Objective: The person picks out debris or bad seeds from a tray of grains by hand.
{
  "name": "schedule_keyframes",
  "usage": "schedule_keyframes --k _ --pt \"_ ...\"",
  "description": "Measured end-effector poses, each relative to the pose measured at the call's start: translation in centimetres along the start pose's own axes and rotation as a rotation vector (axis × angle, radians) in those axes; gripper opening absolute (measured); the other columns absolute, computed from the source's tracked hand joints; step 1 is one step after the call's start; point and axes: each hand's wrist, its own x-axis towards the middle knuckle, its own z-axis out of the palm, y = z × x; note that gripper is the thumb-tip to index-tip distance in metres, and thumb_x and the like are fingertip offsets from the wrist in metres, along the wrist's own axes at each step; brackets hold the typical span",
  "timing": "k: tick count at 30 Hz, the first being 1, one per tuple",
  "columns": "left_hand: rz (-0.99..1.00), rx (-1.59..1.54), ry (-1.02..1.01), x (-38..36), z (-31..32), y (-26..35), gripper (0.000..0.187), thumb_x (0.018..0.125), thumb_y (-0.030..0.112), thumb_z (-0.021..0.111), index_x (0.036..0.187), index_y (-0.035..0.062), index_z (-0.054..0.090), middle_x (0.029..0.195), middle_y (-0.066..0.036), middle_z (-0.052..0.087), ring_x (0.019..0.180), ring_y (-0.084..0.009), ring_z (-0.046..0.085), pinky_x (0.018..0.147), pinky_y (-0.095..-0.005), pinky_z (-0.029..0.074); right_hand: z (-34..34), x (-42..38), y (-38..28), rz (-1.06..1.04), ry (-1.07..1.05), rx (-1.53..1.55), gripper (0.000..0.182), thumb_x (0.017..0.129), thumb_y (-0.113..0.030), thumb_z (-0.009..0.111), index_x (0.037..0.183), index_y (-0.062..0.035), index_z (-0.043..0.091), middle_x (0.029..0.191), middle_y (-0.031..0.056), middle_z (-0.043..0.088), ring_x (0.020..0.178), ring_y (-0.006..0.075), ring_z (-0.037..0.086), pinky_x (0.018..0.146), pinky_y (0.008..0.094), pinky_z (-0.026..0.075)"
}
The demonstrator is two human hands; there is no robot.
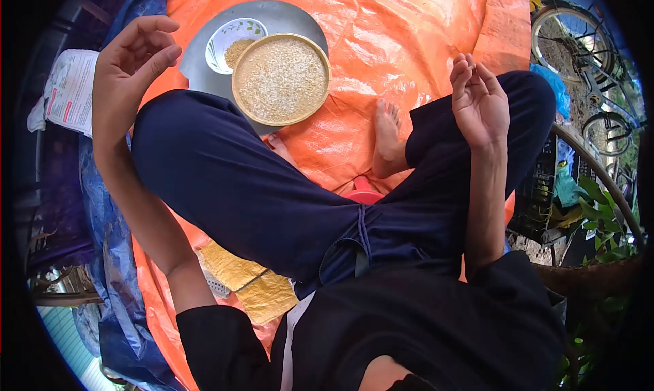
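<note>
Grain fills a round woven tray (pixel 281 79) lying on an orange tarp (pixel 402 43), overlapping a grey metal platter (pixel 293 16) that also carries a small white bowl (pixel 235 43) of grain. Both hands are raised and hold nothing: the left hand (pixel 131 64) hovers, fingers loosely curled, just left of the platter, while the right hand (pixel 480 98) rests palm-up over the right knee, well apart. Crossed legs in dark trousers (pixel 238 180) lie between hands and tray. A bicycle (pixel 586 57) stands at the right.
</note>
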Motion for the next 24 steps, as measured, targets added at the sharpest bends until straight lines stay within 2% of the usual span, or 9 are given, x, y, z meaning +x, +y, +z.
schedule_keyframes --k 3,6,10,12,14,16,18,20,24 --pt "-0.076 0.08 -0.031 -0.6 -1.1 0.8 0.021 0.085 0.008 0.068 0.105 0.0032 0.063 0.081 0.001 0.059 0.078 -0.0067 0.056 0.075 -0.0219 0.045 1.3 3.0 3.2 0.076 0.024 -0.107 0.029 0.096 -0.01 0.048 0.112 0.0139 0.051 0.114 0.0224 0.055 0.108 0.0293 0.058 0.092 0.029 0.054" --pt "-0.193 0.266 -0.209 -0.5 -2.6 1.1 0.019 0.086 0.011 0.065 0.102 0.0024 0.061 0.081 0.002 0.057 0.079 -0.0068 0.055 0.076 -0.0219 0.042 2.6 5.5 6.1 0.208 0.029 -0.275 0.032 0.096 -0.013 0.049 0.111 0.0143 0.05 0.115 0.0222 0.055 0.109 0.0281 0.058 0.096 0.0294 0.052" --pt "-0.3 0.302 -0.327 1.3 -2.4 0.2 0.016 0.084 0.012 0.063 0.098 0.0033 0.061 0.077 0.001 0.058 0.073 -0.0068 0.055 0.068 -0.0253 0.044 5.3 8.0 9.3 0.287 0.009 -0.436 0.034 0.096 -0.017 0.048 0.111 0.0133 0.051 0.114 0.0228 0.056 0.111 0.0279 0.058 0.099 0.03 0.05" --pt "-0.242 0.469 -0.405 2.7 -0.7 -1.5 0.014 0.082 0.012 0.064 0.092 0.0023 0.061 0.071 -0.004 0.06 0.068 -0.014 0.059 0.063 -0.0303 0.046 5.8 10.0 10.9 0.31 -0.013 -0.424 0.035 0.096 -0.019 0.047 0.111 0.0129 0.051 0.114 0.0229 0.056 0.111 0.028 0.058 0.099 0.03 0.05" --pt "0.059 0.833 -0.413 3.2 1.6 -5.9 0.01 0.081 0.01 0.062 0.085 0.0012 0.06 0.069 -0.012 0.062 0.067 -0.0262 0.062 0.063 -0.0376 0.048 6.0 11.6 13.6 0.283 -0.018 -0.471 0.037 0.097 -0.021 0.047 0.112 0.0121 0.052 0.114 0.0224 0.057 0.11 0.0285 0.059 0.098 0.0306 0.05" --pt "0.203 0.939 -0.485 4.1 4.4 -10.8 0.009 0.081 0.009 0.06 0.078 0.0008 0.06 0.073 -0.017 0.063 0.071 -0.0345 0.062 0.062 -0.0444 0.048 4.9 12.1 15.3 0.295 0.032 -0.507 0.038 0.098 -0.024 0.046 0.112 0.0113 0.052 0.114 0.0222 0.058 0.109 0.029 0.059 0.097 0.0312 0.05" --pt "0.214 1.037 -0.696 5.0 6.9 -14.7 0.011 0.08 0.009 0.058 0.073 0.001 0.059 0.074 -0.017 0.063 0.07 -0.0349 0.063 0.061 -0.046 0.048 2.6 12.3 17.4 0.362 0.101 -0.536 0.039 0.098 -0.025 0.046 0.111 0.0105 0.052 0.114 0.0221 0.058 0.109 0.0296 0.059 0.096 0.0317 0.05" --pt "0.157 1.045 -0.838 5.3 8.1 -16.5 0.011 0.08 0.009 0.058 0.073 0.0006 0.058 0.073 -0.016 0.062 0.069 -0.035 0.063 0.06 -0.0463 0.048 -1.0 12.3 17.5 0.457 0.189 -0.554 0.033 0.098 -0.031 0.048 0.095 0.0007 0.057 0.101 0.0164 0.063 0.098 0.0268 0.063 0.088 0.0314 0.052" --pt "0.23 0.948 -0.747 5.0 7.8 -20.2 0.009 0.076 0.007 0.058 0.072 0.0008 0.064 0.071 -0.017 0.064 0.069 -0.0348 0.065 0.061 -0.0447 0.051 -7.1 13.6 15.6 0.542 0.207 -0.525 0.033 0.097 -0.036 0.049 0.08 -0.0074 0.056 0.088 0.0108 0.064 0.087 0.024 0.063 0.08 0.0301 0.051"
